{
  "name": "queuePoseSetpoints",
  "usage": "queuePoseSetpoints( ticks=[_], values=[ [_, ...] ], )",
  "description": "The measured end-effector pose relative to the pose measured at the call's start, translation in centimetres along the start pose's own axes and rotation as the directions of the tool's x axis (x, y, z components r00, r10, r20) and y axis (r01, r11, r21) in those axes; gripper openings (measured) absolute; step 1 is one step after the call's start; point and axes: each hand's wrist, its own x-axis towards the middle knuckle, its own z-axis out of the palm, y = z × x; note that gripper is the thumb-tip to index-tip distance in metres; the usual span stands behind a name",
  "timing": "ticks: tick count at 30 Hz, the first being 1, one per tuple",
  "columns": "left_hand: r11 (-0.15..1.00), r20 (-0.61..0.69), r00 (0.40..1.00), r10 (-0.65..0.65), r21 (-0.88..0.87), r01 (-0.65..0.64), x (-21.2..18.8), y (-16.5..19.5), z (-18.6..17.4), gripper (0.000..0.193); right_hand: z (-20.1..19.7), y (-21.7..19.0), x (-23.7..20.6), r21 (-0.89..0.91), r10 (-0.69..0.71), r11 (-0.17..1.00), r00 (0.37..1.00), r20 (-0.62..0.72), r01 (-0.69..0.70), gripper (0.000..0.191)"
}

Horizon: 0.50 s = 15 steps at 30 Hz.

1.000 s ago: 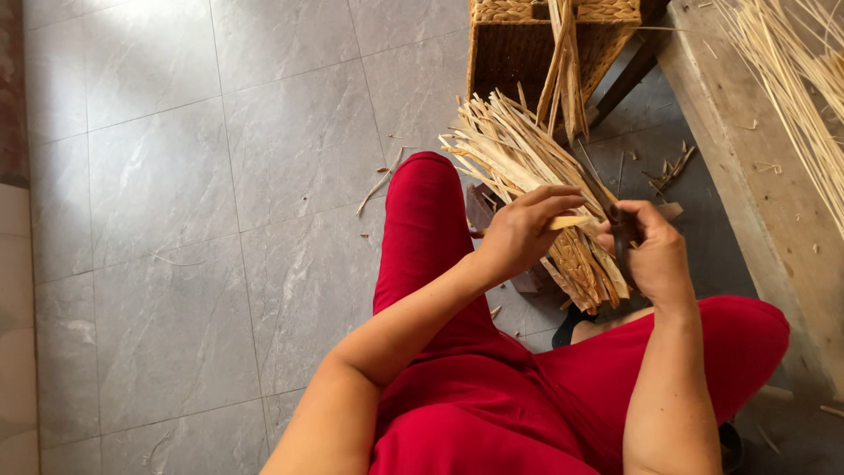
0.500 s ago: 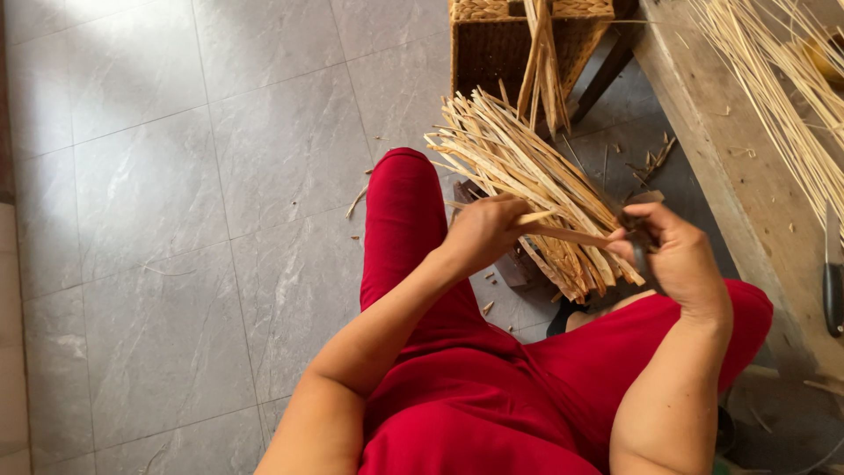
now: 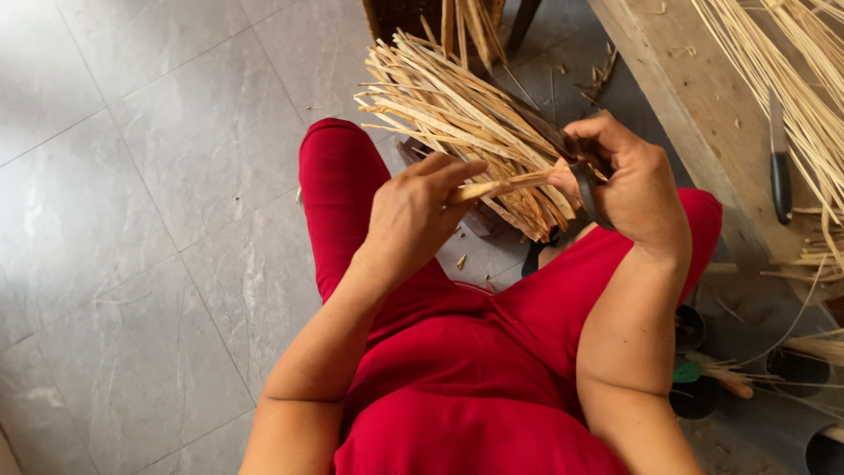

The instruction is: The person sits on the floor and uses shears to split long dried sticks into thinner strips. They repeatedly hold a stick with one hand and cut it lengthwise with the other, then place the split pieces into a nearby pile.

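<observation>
My left hand (image 3: 413,215) pinches one end of a thin pale bamboo strip (image 3: 503,185), held level above my lap. My right hand (image 3: 629,180) grips a dark-handled blade (image 3: 587,189) pressed against the strip's other end. Just behind both hands lies a thick bundle of split bamboo strips (image 3: 448,105), fanning out up and to the left. I sit in red trousers (image 3: 347,193), knees apart, over a grey tiled floor.
A rough wooden bench (image 3: 694,123) runs along the right, carrying long thin bamboo slivers (image 3: 796,79) and a dark-handled knife (image 3: 779,167). A woven stool base (image 3: 400,13) stands at the top. Dark round pots (image 3: 694,396) and scraps sit at lower right.
Both hands have shifted slightly right and apart along the strip, the right hand drawing the blade outward. The view has tilted, bringing the bench and knife into sight.
</observation>
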Motion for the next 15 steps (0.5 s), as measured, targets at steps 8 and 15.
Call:
queuePoseSetpoints(
  ticks=[8, 15],
  values=[
    [0.953, 0.036, 0.999, -0.004, -0.301, 0.015, 1.4, 0.7, 2.2, 0.019, 1.9, -2.7, 0.0, 0.026, -0.083, 0.996, 0.995, -0.054, 0.084, 0.043],
    [0.380, 0.209, 0.917, -0.341, -0.861, 0.338, -0.1, -2.3, 3.5, 0.022, 3.9, -0.5, -1.8, 0.425, 0.057, 0.902, 0.956, -0.289, 0.075, 0.051]
  ],
)
